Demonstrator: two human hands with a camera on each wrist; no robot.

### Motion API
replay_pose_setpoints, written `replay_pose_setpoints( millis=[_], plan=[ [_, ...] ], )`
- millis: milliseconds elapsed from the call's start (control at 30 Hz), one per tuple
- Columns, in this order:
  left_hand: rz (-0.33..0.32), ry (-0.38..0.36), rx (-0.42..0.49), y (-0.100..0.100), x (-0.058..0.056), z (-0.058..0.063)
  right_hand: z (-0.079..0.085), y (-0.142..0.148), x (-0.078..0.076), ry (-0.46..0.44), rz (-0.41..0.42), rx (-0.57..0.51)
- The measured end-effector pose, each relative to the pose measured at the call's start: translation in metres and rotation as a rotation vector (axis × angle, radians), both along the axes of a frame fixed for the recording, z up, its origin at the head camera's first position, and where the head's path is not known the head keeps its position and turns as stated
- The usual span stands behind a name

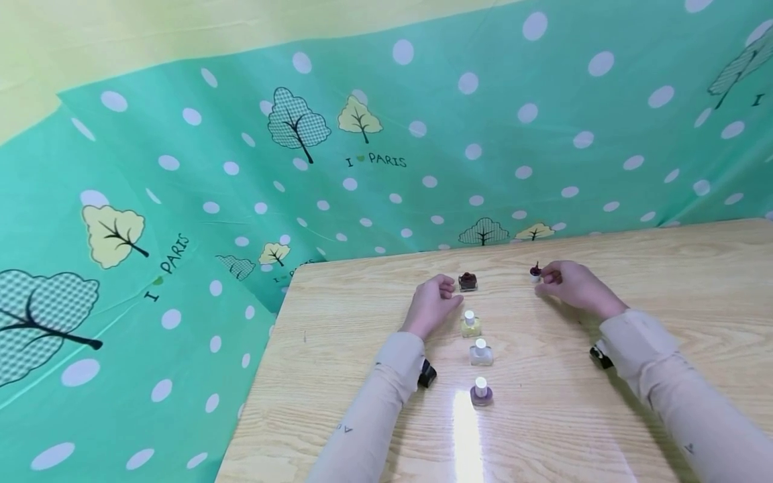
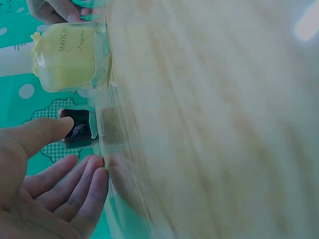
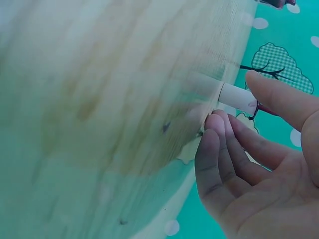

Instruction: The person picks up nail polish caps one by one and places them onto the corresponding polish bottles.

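My left hand [image 1: 430,305] is beside a small dark red nail polish bottle [image 1: 468,282] that has no cap on. Its thumb overlaps the bottle in the left wrist view, and the other fingers are loosely bent with nothing in them. On the right, a white nail polish cap [image 3: 238,97] stands upside down on the table, its dark, polish-coated brush pointing up. My right hand [image 1: 570,285] is right at this cap, thumb and fingers apart on either side of it.
Toward me from the dark bottle stand a yellow nail polish bottle [image 1: 470,327], a clear one [image 1: 481,354] and a purple one [image 1: 481,394], all with white caps, on the wooden table [image 1: 338,322]. A green dotted cloth [image 1: 374,134] hangs behind and at the left.
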State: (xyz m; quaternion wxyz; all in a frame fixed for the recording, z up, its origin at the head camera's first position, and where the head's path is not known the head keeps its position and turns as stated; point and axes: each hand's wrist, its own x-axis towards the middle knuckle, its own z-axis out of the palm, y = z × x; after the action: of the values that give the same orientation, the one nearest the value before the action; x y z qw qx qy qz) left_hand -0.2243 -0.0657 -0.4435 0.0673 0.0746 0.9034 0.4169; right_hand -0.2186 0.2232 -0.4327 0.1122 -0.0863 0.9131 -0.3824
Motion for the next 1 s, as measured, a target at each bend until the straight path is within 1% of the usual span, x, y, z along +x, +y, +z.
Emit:
replay_pose_setpoints(
  millis=[200, 367, 567, 700, 867, 1000],
  plan=[
    [0.013, -0.012, 0.014, 0.004, -0.009, -0.001, 0.001, -0.001, -0.005, 0.000, -0.017, 0.016],
    [0.013, -0.011, 0.026, 0.006, -0.015, -0.005, 0.001, -0.002, -0.009, -0.004, -0.016, 0.005],
    [-0.020, 0.015, -0.030, 0.009, -0.021, -0.006, -0.002, -0.004, -0.012, 0.012, -0.005, -0.010],
    [-0.029, 0.034, -0.058, 0.010, -0.023, -0.007, -0.004, -0.005, -0.013, -0.001, -0.011, -0.008],
    [-0.001, 0.042, -0.071, 0.011, -0.022, -0.007, -0.005, -0.006, -0.014, -0.021, -0.018, -0.004],
    [0.025, 0.035, -0.052, 0.010, -0.021, -0.007, -0.004, -0.007, -0.012, 0.001, -0.033, 0.006]
  ],
)
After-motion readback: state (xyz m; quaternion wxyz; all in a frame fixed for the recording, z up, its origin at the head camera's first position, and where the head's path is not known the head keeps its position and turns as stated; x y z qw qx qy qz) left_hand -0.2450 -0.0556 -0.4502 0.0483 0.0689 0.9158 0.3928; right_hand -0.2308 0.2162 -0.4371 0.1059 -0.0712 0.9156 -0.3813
